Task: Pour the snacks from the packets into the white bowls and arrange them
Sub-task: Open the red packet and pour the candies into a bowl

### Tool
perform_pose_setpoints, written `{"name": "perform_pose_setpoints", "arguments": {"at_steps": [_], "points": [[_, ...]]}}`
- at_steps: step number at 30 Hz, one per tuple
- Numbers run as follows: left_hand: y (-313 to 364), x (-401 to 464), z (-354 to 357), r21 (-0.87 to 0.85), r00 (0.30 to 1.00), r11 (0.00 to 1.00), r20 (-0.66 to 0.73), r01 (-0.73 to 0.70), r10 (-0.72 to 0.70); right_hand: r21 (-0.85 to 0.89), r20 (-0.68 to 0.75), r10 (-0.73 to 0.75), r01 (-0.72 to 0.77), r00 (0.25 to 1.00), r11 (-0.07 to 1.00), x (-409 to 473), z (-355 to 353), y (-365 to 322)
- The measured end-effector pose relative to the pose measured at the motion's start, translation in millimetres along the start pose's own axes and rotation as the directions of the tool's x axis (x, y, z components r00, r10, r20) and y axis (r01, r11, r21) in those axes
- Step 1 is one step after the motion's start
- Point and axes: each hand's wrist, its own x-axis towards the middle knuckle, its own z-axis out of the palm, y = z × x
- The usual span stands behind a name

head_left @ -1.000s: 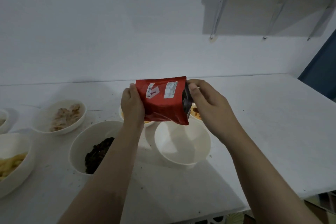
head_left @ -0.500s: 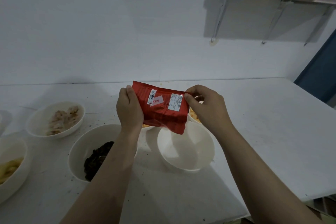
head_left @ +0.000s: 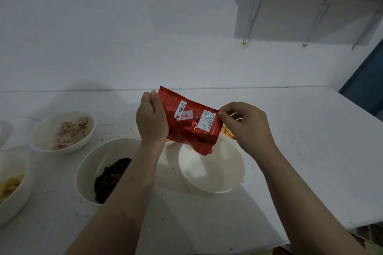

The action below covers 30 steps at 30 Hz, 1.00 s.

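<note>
Near the middle of the frame both hands hold a red foil packet (head_left: 191,126) in the air above the white table (head_left: 300,151). The left hand (head_left: 152,120) grips the packet's left edge, fingers curled round it and thumb on the near face. The right hand (head_left: 246,124) pinches the packet's right edge between thumb and forefinger, the other fingers folded loosely behind. The packet is tilted, its upper left corner high and its lower right corner hanging down over the rim of an empty white bowl (head_left: 211,170) that sits just below it, a little right of centre. On the packet's face show a barcode, a white label with the letters "k You" and a small printed panel.

Left of the empty bowl, partly covered by the left forearm, stands a white bowl of dark snacks (head_left: 97,172). Further up and left is a bowl of pale, beige pieces (head_left: 62,132). At the left edge of the frame a bowl of yellow pieces (head_left: 12,182) is cut off by the border. Behind the packet and the hands, an orange snack (head_left: 227,133) peeks out in another bowl, mostly hidden.

In the upper right of the frame a shelf on metal brackets (head_left: 310,10) hangs on the white wall
</note>
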Motion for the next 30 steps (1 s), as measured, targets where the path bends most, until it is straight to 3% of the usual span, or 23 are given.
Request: {"name": "perform_pose_setpoints", "arguments": {"at_steps": [14,30], "points": [[5.1,-0.1,2.3,0.094,0.979,0.976,-0.029,-0.196,0.2,-0.024,0.061,0.05,-0.049,0.997,0.999,-3.2,-2.6,11.7],[15.0,-7.5,-4.8,0.168,0.937,0.922,0.06,-0.348,0.343,-0.041,0.059,0.09,-0.088,0.994,0.995,-16.7,-1.2,20.3]]}}
